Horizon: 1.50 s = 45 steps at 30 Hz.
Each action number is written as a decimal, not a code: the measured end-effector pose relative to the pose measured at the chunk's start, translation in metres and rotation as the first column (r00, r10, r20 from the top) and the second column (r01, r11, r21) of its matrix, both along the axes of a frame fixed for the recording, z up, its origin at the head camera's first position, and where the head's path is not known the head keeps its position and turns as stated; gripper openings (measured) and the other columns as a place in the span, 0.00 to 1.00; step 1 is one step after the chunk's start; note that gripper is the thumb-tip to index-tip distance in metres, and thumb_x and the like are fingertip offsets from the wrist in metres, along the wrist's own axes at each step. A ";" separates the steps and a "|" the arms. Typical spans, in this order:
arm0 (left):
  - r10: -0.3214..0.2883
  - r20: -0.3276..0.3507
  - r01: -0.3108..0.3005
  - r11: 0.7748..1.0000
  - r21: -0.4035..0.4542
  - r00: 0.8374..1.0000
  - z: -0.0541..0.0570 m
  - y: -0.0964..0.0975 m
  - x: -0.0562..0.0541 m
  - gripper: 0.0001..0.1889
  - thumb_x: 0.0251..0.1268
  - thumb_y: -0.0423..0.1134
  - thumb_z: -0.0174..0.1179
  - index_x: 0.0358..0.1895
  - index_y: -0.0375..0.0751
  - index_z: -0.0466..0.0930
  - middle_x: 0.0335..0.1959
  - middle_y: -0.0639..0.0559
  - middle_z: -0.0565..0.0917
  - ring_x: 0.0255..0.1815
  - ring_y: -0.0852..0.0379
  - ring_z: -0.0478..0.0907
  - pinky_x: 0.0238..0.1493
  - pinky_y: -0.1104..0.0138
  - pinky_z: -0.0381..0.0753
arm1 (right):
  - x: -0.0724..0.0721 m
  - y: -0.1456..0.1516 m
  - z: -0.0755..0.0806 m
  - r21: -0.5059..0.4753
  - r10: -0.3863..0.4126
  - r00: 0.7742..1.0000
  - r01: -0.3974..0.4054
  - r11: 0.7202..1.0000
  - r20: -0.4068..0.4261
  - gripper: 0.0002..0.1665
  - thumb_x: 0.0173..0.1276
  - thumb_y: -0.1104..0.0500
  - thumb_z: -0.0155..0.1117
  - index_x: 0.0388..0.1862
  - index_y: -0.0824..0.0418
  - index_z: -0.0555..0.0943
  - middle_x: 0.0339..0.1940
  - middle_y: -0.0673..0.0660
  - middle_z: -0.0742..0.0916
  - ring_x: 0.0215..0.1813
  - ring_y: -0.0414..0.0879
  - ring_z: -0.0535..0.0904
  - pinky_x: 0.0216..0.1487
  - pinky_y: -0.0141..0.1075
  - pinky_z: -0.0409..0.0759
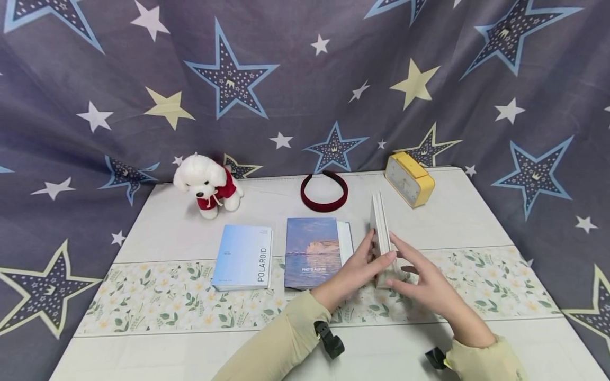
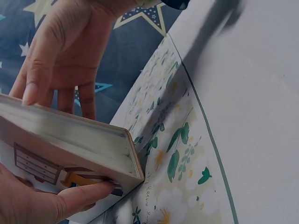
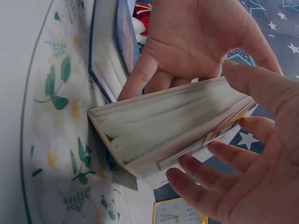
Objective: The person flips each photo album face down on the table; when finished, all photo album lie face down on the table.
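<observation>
A thick pale album (image 1: pixel 383 227) stands on its edge on the table, with its page edges showing. My left hand (image 1: pixel 350 272) grips it, the fingers against the left cover and the thumb over the page edges. Picture prints mark its cover, which shows in the left wrist view. My right hand (image 1: pixel 426 280) is on the other side, its spread, loosely bent fingers (image 3: pixel 233 156) at the right cover. Just left of the hands lies a photo album (image 1: pixel 310 248) with a sea-cliff cover. Farther left is a light-blue album (image 1: pixel 240 259) lettered POLAROID.
Along the back of the table (image 1: pixel 143 357) are a white plush dog (image 1: pixel 200 177) in red, a dark-red headband (image 1: pixel 324 205) and a yellow alarm clock (image 1: pixel 411 180). A floral strip (image 1: pixel 162 307) crosses the table. Behind hangs a star-patterned curtain (image 1: pixel 286 32).
</observation>
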State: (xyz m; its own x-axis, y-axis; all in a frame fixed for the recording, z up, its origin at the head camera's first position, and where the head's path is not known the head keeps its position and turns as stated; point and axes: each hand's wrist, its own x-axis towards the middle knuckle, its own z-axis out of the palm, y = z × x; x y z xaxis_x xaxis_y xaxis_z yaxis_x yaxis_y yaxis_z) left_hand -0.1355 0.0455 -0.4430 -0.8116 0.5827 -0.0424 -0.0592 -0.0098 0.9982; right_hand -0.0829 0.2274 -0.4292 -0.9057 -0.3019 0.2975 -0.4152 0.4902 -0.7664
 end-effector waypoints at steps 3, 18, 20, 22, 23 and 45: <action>0.021 0.034 -0.023 0.999 0.032 0.999 0.000 0.000 0.000 0.46 0.65 0.51 0.61 0.79 0.56 0.41 0.70 0.47 0.65 0.65 0.53 0.69 0.60 0.63 0.72 | -0.001 -0.001 -0.002 0.018 0.008 1.000 -0.008 1.000 0.011 0.50 0.61 0.63 0.72 0.78 0.56 0.58 0.75 0.63 0.65 0.68 0.56 0.67 0.51 0.57 0.78; 0.111 0.185 -0.149 0.967 0.206 0.977 0.002 -0.001 0.004 0.50 0.60 0.26 0.57 0.79 0.59 0.38 0.63 0.42 0.72 0.53 0.45 0.80 0.46 0.58 0.83 | -0.003 0.016 -0.028 0.043 -0.139 0.955 0.132 0.990 0.263 0.52 0.62 0.51 0.72 0.78 0.60 0.55 0.75 0.71 0.60 0.69 0.74 0.61 0.60 0.64 0.69; 0.122 0.206 -0.166 0.964 0.209 0.971 0.001 -0.001 0.005 0.52 0.61 0.24 0.56 0.79 0.58 0.32 0.64 0.42 0.72 0.54 0.45 0.80 0.46 0.58 0.83 | -0.003 0.019 -0.029 0.037 -0.161 0.938 0.157 0.987 0.307 0.55 0.63 0.51 0.71 0.79 0.61 0.50 0.76 0.72 0.58 0.68 0.75 0.61 0.61 0.63 0.68; 0.115 0.215 -0.164 0.961 0.224 0.970 -0.001 -0.002 0.005 0.53 0.61 0.23 0.55 0.79 0.58 0.28 0.65 0.40 0.71 0.55 0.43 0.79 0.47 0.58 0.83 | -0.004 0.023 -0.028 0.037 -0.183 0.925 0.181 0.983 0.333 0.58 0.63 0.51 0.71 0.80 0.63 0.45 0.75 0.74 0.57 0.68 0.76 0.61 0.62 0.62 0.67; 0.099 0.212 -0.148 0.962 0.230 0.972 -0.002 -0.002 0.005 0.53 0.61 0.22 0.54 0.79 0.58 0.28 0.66 0.39 0.70 0.56 0.43 0.78 0.48 0.58 0.83 | -0.004 0.024 -0.028 0.034 -0.190 0.918 0.190 0.981 0.347 0.59 0.63 0.51 0.71 0.80 0.64 0.44 0.75 0.74 0.56 0.68 0.76 0.60 0.63 0.62 0.66; -0.069 -0.048 0.066 0.996 -0.056 0.996 -0.021 0.005 0.003 0.47 0.68 0.26 0.55 0.79 0.46 0.31 0.66 0.44 0.73 0.55 0.61 0.78 0.53 0.72 0.76 | 0.005 0.043 -0.027 0.184 -0.351 0.864 0.303 0.935 0.360 0.61 0.63 0.42 0.69 0.78 0.70 0.44 0.71 0.76 0.65 0.58 0.66 0.76 0.53 0.52 0.78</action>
